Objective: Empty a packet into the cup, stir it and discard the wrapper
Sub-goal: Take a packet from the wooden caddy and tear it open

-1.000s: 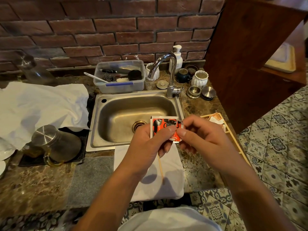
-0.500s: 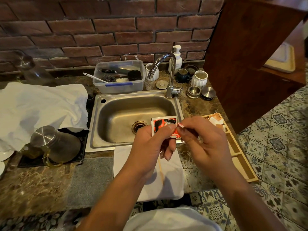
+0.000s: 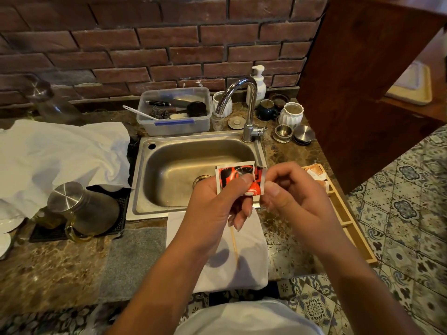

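Observation:
A red, black and white packet [image 3: 238, 176] is held upright over the sink's front edge. My left hand [image 3: 217, 206] pinches its main body between thumb and fingers. My right hand [image 3: 290, 197] pinches the packet's right edge, where a narrow strip is torn partly away from the top. A thin wooden stir stick [image 3: 234, 245] lies on the folded white cloth [image 3: 244, 267] below my hands. No cup for the powder can be told apart; white ribbed cups [image 3: 290, 114] stand behind the tap.
The steel sink [image 3: 193, 170] with its tap [image 3: 249, 110] lies ahead. A plastic tub [image 3: 174, 112] of utensils sits behind it. A steel-lidded glass jug [image 3: 82, 209] stands left on a black mat. A wooden tray [image 3: 338, 209] with sachets lies right.
My right hand has pulled the packet's right edge apart from the body, so a tear now runs down from the top. Both hands stayed over the sink's front edge.

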